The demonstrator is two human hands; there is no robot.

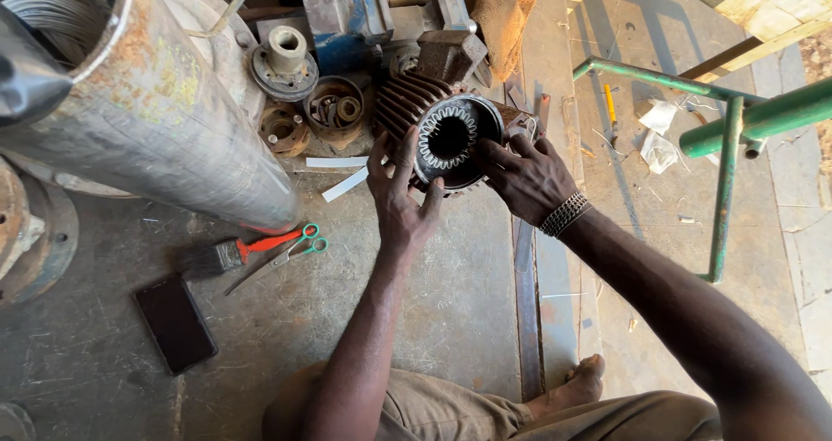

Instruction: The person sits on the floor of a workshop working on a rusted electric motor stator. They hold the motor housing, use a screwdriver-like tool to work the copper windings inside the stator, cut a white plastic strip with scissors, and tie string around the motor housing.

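Note:
A finned, rusty electric motor housing (407,103) lies on its side, its open end with the slotted stator ring (448,138) facing me. My left hand (400,200) grips the lower left rim of that opening, thumb up against the fins. My right hand (529,177) holds the right rim, fingers curled at the edge of the ring; a metal bracelet circles that wrist. Both hands touch the housing.
A large rusty pipe (165,112) leans at the left. A red-handled brush (234,252), green-handled scissors (290,255) and a dark phone (176,322) lie on the concrete floor. Metal motor parts (286,64) crowd behind. A green metal frame (728,138) stands at right. My knees and bare foot (576,385) are below.

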